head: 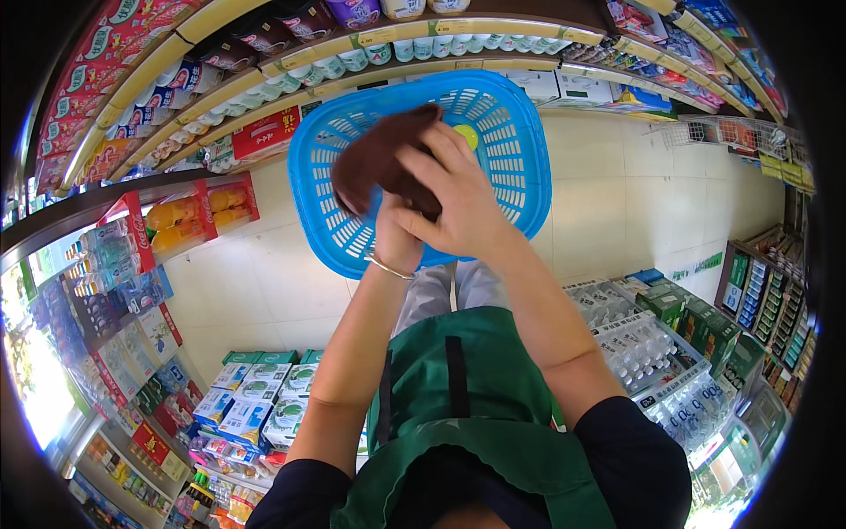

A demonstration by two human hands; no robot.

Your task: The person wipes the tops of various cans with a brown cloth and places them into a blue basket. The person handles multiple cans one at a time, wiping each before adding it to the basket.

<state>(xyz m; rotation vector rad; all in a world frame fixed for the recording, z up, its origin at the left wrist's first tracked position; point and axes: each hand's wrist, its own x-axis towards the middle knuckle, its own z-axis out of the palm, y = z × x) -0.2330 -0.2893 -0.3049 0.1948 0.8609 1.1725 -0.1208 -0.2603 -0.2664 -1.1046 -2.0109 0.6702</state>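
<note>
Both hands are over a blue plastic basket (303, 192) with slotted sides. A dark brown cloth (370, 159), blurred at its left edge, hangs bunched between them. My right hand (459, 192) grips the cloth from above, fingers spread across it. Just to its left, my left hand (398, 238), with a bangle at the wrist, holds the lower part; its fingers are mostly hidden by the cloth and the right hand. Inside the basket, a round yellow-green object (466, 137) shows past my right fingers.
Stocked shelves (429, 30) curve behind the basket. Bottles of orange drink (175, 221) stand in red cartons at left. Stacked drink boxes (258, 397) are at lower left, and packs of bottled water (634, 344) at right. Pale floor tiles (595, 192) lie between.
</note>
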